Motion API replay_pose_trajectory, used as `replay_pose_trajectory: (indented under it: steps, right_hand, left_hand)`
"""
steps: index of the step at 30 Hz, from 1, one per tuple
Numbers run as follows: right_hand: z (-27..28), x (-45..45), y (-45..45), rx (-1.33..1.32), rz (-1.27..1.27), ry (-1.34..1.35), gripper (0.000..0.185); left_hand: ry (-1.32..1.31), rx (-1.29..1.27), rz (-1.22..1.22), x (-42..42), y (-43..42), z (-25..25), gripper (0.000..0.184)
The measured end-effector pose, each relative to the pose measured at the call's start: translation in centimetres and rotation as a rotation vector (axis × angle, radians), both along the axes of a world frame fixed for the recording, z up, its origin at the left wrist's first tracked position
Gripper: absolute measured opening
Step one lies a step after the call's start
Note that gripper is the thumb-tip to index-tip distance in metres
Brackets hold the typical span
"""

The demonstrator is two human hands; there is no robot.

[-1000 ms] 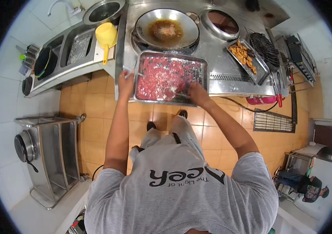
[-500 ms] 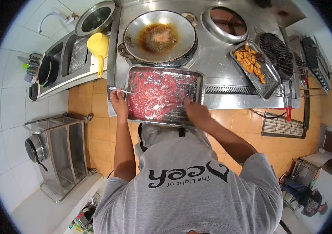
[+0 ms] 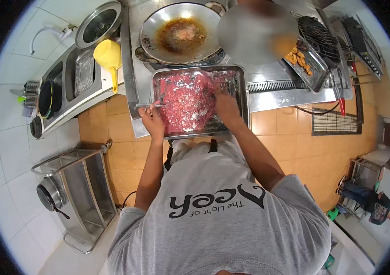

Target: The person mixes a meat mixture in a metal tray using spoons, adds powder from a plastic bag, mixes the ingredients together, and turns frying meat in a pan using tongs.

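A rectangular metal tray (image 3: 245, 98) in front of the stove holds a broad layer of minced-looking red raw meat (image 3: 186, 103) with a wet shine. My left hand (image 3: 153, 121) is at the tray's left edge, closed around the handle of a thin metal utensil (image 3: 147, 105); its far end reaches over the rim and its kind is unclear. Inside the tray, my right hand (image 3: 227, 110) bends its fingers against the right edge of the meat and looks closed on it. The fingertips are partly hidden.
Behind the tray stands a wok (image 3: 181, 34) with brownish oil and something pale frying. A blurred oval patch (image 3: 257, 34) covers part of the stove. Fried pieces (image 3: 299, 62) lie in another tray. A yellow dipper (image 3: 108, 52) sits left; a person (image 3: 376, 206) is far right.
The view has shifted slightly. My left hand has moved right with the utensil, further over the tray. My right hand stays at the meat's right side. A blurred patch has appeared over the stove.
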State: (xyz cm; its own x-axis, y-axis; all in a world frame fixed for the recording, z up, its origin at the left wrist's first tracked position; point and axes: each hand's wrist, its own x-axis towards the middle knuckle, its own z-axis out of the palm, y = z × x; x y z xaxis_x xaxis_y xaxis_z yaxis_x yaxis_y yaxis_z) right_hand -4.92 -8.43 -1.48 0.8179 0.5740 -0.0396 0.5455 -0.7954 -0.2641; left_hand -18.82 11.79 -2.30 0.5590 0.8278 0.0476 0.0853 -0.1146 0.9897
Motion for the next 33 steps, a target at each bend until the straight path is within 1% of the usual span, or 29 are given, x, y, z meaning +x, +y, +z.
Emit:
replay_pose_trajectory:
  steps: [3,5,6,9,12,13,16,19,22,25,27,28,29,31,33]
  right_hand:
    - [2.9,-2.2,3.0,-0.075,0.15,0.233,0.053]
    - [1.4,-2.9,2.4,0.094,0.26,0.09,0.053]
    - [1.8,-3.0,2.5,0.18,0.319,0.015,0.053]
    - [3.4,-1.1,0.8,-0.056,0.038,0.037,0.052]
    - [2.6,0.9,0.2,0.018,0.021,-0.073,0.05]
    - [2.3,0.9,0.7,0.037,0.058,-0.066,0.05]
    - [2.6,-1.2,3.0,-0.089,0.204,0.162,0.045]
    - [4.7,-1.1,2.4,0.011,0.347,0.227,0.045]
    - [3.6,1.0,0.4,0.017,0.1,0.089,0.046]
    - [3.0,1.4,-0.2,0.055,0.023,0.162,0.048]
    - [1.3,-0.4,0.2,0.026,0.212,0.198,0.05]
    - [1.3,-1.2,0.6,0.011,0.307,0.209,0.05]
    - [1.5,-1.9,0.4,0.083,0.309,0.174,0.048]
    - [2.7,-0.8,-0.5,0.078,0.191,0.147,0.048]
    - [2.5,0.7,-2.2,0.113,0.06,0.082,0.047]
  left_hand:
    - [-0.053,0.003,-0.006,-0.3,-0.2,-0.1,0.014]
    - [-0.051,0.028,-0.002,-0.5,0.1,-1.4,0.012]
    - [-0.051,0.045,0.004,-0.3,0.3,-1.1,0.012]
    - [-0.104,-0.021,-0.022,-0.3,-0.1,-0.2,0.013]
    - [-0.044,-0.029,-0.041,-0.5,-0.1,-0.2,0.014]
    - [-0.055,-0.022,-0.039,-0.5,-0.2,-0.1,0.015]
    - [-0.092,-0.003,-0.032,-0.4,-0.4,-0.1,0.014]
    - [-0.112,0.006,-0.02,-0.3,-0.2,-1.0,0.011]
    - [-0.11,0.002,-0.014,-0.3,-0.1,-1.3,0.01]
    - [-0.109,-0.006,-0.017,-0.5,-0.2,-0.9,0.01]
    - [-0.095,-0.01,-0.014,-0.4,-0.5,-0.5,0.01]
    - [-0.092,0.003,-0.008,-0.3,-0.5,-0.6,0.01]
    - [-0.088,0.016,-0.002,-0.3,-0.5,-0.5,0.01]
    - [-0.079,0.02,0.007,-0.3,-0.4,-0.7,0.011]
    - [-0.062,0.004,0.013,-0.6,-0.3,-1.0,0.012]
